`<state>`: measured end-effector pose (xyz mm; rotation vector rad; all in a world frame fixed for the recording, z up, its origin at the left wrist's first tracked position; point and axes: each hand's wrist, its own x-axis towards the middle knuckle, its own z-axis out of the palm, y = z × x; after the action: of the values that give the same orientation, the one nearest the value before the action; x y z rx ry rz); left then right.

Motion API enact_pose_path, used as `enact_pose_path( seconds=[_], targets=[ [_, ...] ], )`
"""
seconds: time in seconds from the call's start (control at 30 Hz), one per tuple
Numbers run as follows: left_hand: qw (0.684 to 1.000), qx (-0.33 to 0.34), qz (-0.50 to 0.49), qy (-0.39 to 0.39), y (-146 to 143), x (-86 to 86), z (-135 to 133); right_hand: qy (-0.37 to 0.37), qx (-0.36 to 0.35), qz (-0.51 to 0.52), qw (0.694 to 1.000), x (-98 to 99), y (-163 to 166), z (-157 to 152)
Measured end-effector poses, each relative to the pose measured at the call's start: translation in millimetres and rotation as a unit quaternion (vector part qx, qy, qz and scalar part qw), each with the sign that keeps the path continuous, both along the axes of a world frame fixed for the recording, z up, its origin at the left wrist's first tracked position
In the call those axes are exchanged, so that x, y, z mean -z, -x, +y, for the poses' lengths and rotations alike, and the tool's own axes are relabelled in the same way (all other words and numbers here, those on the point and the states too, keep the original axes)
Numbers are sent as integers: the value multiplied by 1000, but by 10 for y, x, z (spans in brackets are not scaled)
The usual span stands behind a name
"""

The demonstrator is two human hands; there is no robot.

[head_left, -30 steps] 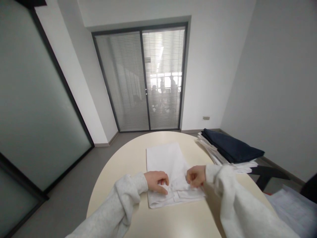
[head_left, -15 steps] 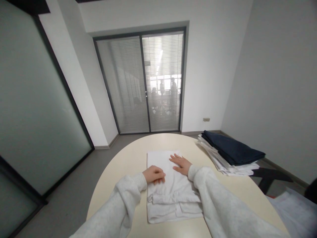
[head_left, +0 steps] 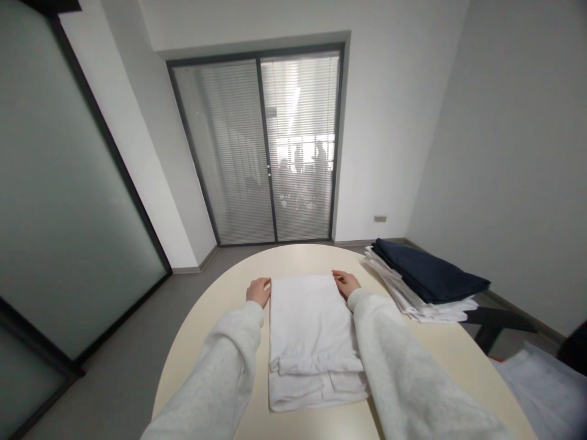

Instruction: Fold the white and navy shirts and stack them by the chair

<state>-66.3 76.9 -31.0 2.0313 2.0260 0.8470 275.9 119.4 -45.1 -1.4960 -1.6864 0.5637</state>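
Observation:
A white folded garment [head_left: 309, 324] lies flat on the round table, with a gathered, seam-like band across its near part and further layers under it. Its exact kind cannot be told. My left hand [head_left: 259, 291] is at the far left corner, fingers closed on the edge of the cloth. At the far right corner my right hand [head_left: 346, 283] pinches the cloth between thumb and fingers. My right sleeve covers part of the garment's right side.
The pale round table [head_left: 211, 318] reaches under both arms. To the right, a dark navy folded cloth [head_left: 428, 272] tops a stack of white folded cloths [head_left: 415, 308]. More white cloth [head_left: 545, 388] lies low at the right, near a black chair part [head_left: 499, 321]. A glass door [head_left: 229, 159] stands beyond.
Both hands have moved from lying over the garment's middle out to its far corners, where they now hold the edge. The top of the cloth looks smoother.

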Motion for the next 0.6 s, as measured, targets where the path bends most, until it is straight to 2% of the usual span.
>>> enact_pose_path(
  seconds=[0.13, 0.27, 0.37, 0.43, 0.5, 0.6],
  targets=[
    [999, -10, -35, 19, -25, -20, 78, 23, -17, 4, 1000, -9, 114, 46],
    [995, 31, -94, 27, -28, -1, 150, 41, -43, 18, 998, -55, 121, 40],
    [982, 71, -173, 15, -19, 38, 203, 36, -61, 28, 997, -93, 103, 5],
    [960, 104, -260, -2, -14, 57, 240, 23, -74, 55, 995, -125, 114, -30],
    [924, 143, -353, -26, -14, 63, 271, 17, -94, 142, 985, -166, 146, -73],
    [874, 176, -451, -47, -30, 45, 283, 41, -117, 313, 942, -241, 211, -148]
  ],
)
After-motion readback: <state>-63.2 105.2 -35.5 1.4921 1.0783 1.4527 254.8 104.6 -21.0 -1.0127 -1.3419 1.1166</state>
